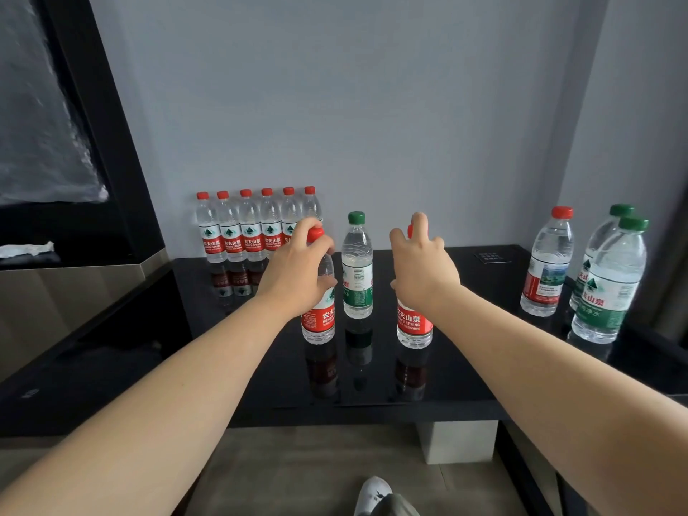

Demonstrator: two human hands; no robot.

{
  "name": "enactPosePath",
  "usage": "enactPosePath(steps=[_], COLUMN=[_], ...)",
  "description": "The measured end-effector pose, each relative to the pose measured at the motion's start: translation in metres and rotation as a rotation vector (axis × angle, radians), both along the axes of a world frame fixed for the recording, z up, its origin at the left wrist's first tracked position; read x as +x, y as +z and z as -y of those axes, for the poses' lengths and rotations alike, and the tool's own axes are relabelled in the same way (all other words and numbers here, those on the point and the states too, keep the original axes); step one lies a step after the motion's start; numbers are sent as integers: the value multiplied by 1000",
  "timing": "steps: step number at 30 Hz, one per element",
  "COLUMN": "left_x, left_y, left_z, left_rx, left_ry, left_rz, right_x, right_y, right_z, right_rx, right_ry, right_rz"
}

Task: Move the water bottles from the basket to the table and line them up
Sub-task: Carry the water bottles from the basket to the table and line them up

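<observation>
Three water bottles stand on the glossy black table (465,374). My left hand (298,270) grips the upper part of a red-label bottle (318,322) that stands on the table. My right hand (422,271) grips the top of another red-label bottle (414,325), its fingers curled over the red cap. Between the two stands a green-cap, green-label bottle (357,270), a little farther back, touched by neither hand. No basket is in view.
A row of several red-cap bottles (242,232) lines the back wall at left. At the right edge stand a red-cap bottle (547,266) and two green-cap bottles (610,288). A white shoe (372,495) shows on the floor below the table's front edge.
</observation>
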State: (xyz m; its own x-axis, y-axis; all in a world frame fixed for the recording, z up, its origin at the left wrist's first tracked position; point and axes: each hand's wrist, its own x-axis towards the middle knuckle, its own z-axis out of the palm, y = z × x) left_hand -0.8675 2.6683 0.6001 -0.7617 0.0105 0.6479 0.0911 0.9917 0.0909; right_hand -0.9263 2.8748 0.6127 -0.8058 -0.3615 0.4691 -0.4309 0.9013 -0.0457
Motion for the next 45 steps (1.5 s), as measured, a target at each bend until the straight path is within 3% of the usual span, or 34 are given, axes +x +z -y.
enactPosePath(steps=[16, 32, 45], left_x=[1, -11, -12], left_y=[-6, -14, -11], left_z=[5, 11, 19], left_rx=[5, 71, 0], left_ry=[-30, -126, -112], left_rz=[-31, 29, 49], right_x=[-13, -20, -17], right_y=[-7, -18, -17], right_z=[-17, -18, -12], right_rx=[-63, -96, -37], right_ry=[213, 138, 105], right_rz=[43, -2, 13])
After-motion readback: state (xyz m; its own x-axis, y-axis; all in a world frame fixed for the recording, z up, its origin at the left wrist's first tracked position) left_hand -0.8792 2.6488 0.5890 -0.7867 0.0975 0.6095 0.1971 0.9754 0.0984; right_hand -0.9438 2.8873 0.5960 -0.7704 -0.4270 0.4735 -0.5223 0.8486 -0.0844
